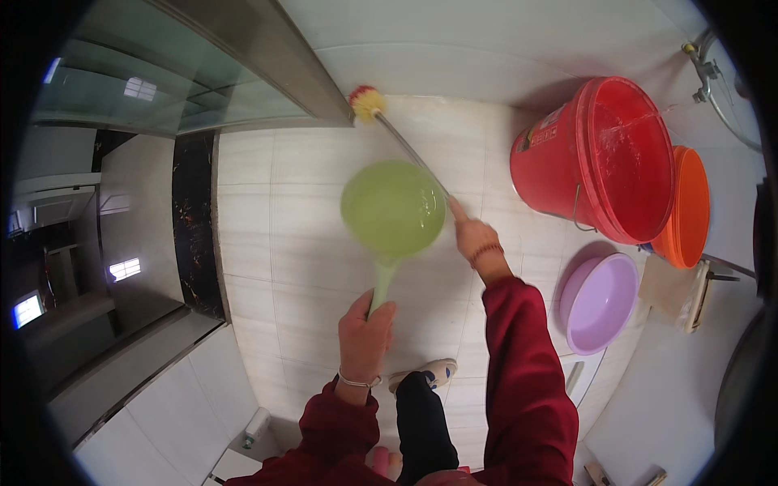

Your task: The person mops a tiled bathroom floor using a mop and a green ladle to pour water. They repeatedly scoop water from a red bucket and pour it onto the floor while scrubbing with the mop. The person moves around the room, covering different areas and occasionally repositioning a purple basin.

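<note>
My left hand (pixel 365 336) is closed round the handle of a pale green water ladle (pixel 389 211), held level over the floor. Its bowl seems to hold water, with bright glints near the right side. My right hand (pixel 478 236) grips a long-handled brush (pixel 405 146) by its thin metal shaft. The brush's yellow and red bristle head (pixel 368 103) is at the far wall's foot, close to the door frame's corner. Part of the shaft is hidden behind the ladle's bowl.
Water runs from a wall tap (pixel 703 81) into a large red bucket (pixel 551 158) at the right. Beside it stand an orange bucket (pixel 691 206) and a lilac basin (pixel 600 304). A glass door (pixel 243 97) is at the far left, above a dark threshold strip (pixel 194 219).
</note>
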The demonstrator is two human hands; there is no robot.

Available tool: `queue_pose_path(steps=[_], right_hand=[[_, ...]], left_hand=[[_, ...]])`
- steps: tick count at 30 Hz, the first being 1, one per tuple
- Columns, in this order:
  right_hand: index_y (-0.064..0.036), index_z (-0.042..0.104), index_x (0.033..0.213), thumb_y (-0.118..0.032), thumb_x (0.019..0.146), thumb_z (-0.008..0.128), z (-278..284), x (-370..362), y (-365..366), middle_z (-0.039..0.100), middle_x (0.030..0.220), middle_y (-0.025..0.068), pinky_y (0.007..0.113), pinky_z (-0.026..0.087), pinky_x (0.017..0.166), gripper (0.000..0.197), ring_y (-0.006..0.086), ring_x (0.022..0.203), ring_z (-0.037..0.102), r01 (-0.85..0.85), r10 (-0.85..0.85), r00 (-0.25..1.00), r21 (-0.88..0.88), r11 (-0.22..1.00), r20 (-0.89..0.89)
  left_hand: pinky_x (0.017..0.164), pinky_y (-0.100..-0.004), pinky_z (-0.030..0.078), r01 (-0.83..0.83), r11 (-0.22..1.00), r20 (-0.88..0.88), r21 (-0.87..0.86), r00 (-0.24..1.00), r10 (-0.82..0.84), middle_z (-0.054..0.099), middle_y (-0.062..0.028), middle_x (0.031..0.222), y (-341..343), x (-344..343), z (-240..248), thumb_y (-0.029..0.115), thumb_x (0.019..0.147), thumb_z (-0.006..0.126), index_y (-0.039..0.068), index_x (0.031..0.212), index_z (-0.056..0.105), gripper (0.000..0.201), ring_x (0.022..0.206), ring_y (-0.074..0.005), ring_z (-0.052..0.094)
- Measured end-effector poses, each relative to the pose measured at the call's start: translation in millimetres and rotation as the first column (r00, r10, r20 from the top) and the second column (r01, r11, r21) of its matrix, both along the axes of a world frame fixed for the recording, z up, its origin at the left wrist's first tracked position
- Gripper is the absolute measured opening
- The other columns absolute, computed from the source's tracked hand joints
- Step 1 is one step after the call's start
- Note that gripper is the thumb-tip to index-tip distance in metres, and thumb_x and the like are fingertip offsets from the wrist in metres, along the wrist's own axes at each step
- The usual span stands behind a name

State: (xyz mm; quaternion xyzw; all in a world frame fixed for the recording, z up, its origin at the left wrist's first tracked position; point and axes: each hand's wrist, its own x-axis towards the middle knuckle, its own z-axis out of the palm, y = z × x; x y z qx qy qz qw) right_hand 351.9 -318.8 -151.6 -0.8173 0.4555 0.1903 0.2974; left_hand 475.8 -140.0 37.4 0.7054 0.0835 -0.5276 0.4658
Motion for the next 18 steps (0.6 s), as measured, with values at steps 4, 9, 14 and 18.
queue_pose_path(steps=[4, 9, 14, 18], right_hand=[[-0.0192, 0.011, 0.139, -0.008, 0.083, 0.041, -14, -113, 58, 0.059, 0.072, 0.023, 0.049, 0.044, 0.059, 0.065, 0.04, 0.063, 0.057, 0.193, -0.192, 0.979, -0.014, 0.981, 0.068], [-0.0169, 0.014, 0.139, -0.007, 0.083, 0.038, 9, -86, 91, 0.06, 0.069, 0.0219, 0.047, 0.046, 0.058, 0.062, 0.0394, 0.059, 0.057, 0.094, -0.097, 0.987, 0.028, 0.995, 0.13], [-0.0217, 0.017, 0.138, -0.009, 0.084, 0.034, 16, -41, -2, 0.059, 0.069, 0.0203, 0.043, 0.047, 0.05, 0.058, 0.0339, 0.051, 0.055, 0.133, -0.137, 0.99, 0.107, 0.985, 0.035], [-0.0126, 0.01, 0.139, -0.006, 0.082, 0.041, -1, -149, 53, 0.058, 0.066, 0.0243, 0.049, 0.045, 0.056, 0.065, 0.0407, 0.059, 0.057, 0.389, -0.388, 0.91, 0.023, 0.921, 0.149]], left_hand=[[0.037, -0.0213, 0.026, 0.007, 1.0, 0.068, -0.01, 0.998, -0.006, 0.039, 0.0042, 0.054, -2, 8, 4, 0.012, 0.078, 0.051, 0.004, 0.069, 0.05, 0.012, 0.041, -0.0042, 0.032], [0.036, -0.0206, 0.022, 0.022, 0.999, 0.154, 0.037, 0.988, -0.027, 0.037, 0.0042, 0.052, -33, 15, 5, 0.013, 0.079, 0.049, 0.005, 0.067, 0.046, 0.015, 0.041, -0.0021, 0.028], [0.045, -0.0309, 0.032, 0.137, 0.989, 0.267, 0.053, 0.953, -0.146, 0.038, -0.0078, 0.054, -57, 19, -16, 0.016, 0.078, 0.047, -0.002, 0.069, 0.045, 0.02, 0.048, -0.0147, 0.036], [0.053, -0.0384, 0.037, 0.274, 0.959, 0.541, 0.071, 0.797, -0.268, 0.043, -0.0194, 0.06, -69, 18, -34, 0.019, 0.08, 0.045, -0.003, 0.074, 0.045, 0.023, 0.054, -0.0302, 0.042]])
